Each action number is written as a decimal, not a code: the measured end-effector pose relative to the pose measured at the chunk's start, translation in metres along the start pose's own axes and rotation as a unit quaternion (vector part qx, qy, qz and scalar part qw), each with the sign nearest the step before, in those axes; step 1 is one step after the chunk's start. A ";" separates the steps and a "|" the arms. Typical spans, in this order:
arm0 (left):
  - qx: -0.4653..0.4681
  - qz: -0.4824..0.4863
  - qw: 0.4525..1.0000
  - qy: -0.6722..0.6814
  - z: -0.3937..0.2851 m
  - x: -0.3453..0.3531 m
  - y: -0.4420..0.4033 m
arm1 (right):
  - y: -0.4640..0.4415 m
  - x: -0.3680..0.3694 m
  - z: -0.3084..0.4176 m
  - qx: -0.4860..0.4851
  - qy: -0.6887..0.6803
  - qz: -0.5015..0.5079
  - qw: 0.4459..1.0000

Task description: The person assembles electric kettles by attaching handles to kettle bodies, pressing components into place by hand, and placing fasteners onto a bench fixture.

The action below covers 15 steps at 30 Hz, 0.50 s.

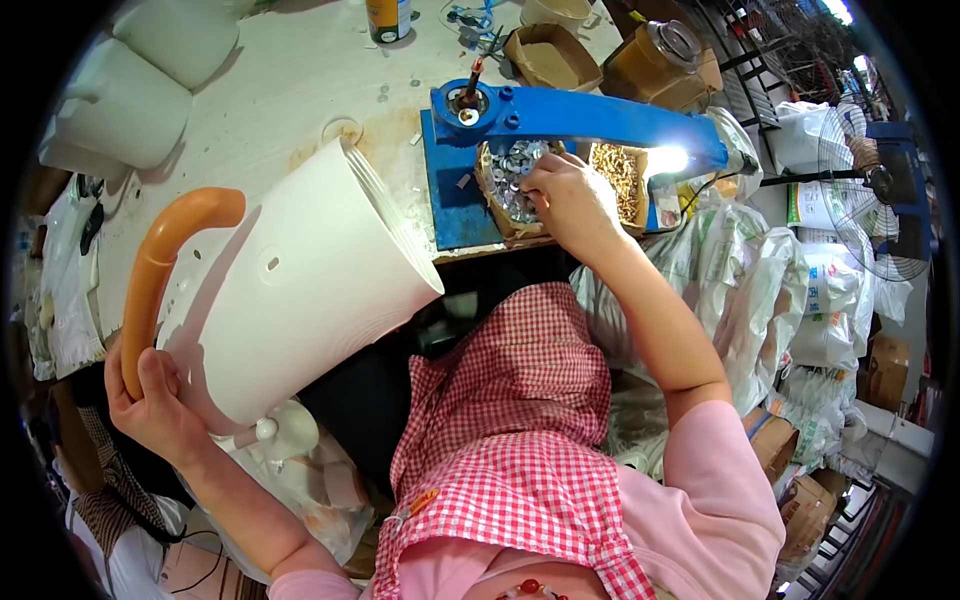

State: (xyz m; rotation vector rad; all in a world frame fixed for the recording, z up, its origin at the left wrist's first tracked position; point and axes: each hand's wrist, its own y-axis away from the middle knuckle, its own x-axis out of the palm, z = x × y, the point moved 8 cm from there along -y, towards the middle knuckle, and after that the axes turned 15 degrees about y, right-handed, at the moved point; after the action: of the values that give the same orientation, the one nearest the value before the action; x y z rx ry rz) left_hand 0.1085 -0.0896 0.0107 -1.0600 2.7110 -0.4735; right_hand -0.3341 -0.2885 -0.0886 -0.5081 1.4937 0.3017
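My left hand (155, 400) is closed round the lower end of an orange-brown curved handle (160, 250). The handle stands against the side of a white plastic bucket (300, 285), which lies tilted with its ribbed rim toward the right. A small hole shows in the bucket's wall. My right hand (572, 200) reaches into a box of silvery metal washers (512, 170), its thumb and fingers pinched together. Whatever those fingertips hold is too small to make out. Above the box runs the arm of a blue bench press (590, 118), with a copper-coloured rod at its left end.
A box of brass-coloured rivets (615, 180) stands right of the washers. White buckets (130, 100) fill the table's far left. An open carton (552, 58), a jar (655, 60) and a can (388, 18) stand at the back. Plastic bags (720, 280) and a fan (870, 190) are at the right.
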 end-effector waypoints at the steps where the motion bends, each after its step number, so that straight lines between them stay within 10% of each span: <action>1: -0.003 0.000 1.000 0.001 -0.001 0.001 0.001 | -0.001 0.002 -0.003 -0.003 0.002 -0.003 1.000; 15: -0.017 -0.013 0.999 0.030 0.001 -0.001 0.003 | 0.007 -0.104 0.001 0.016 -0.249 -0.255 0.934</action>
State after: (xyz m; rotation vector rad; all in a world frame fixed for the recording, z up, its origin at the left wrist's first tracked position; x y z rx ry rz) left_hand 0.1077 -0.0874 0.0086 -1.1080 2.7706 -0.4737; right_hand -0.3437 -0.2696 0.0137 -0.7109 0.8334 -0.0102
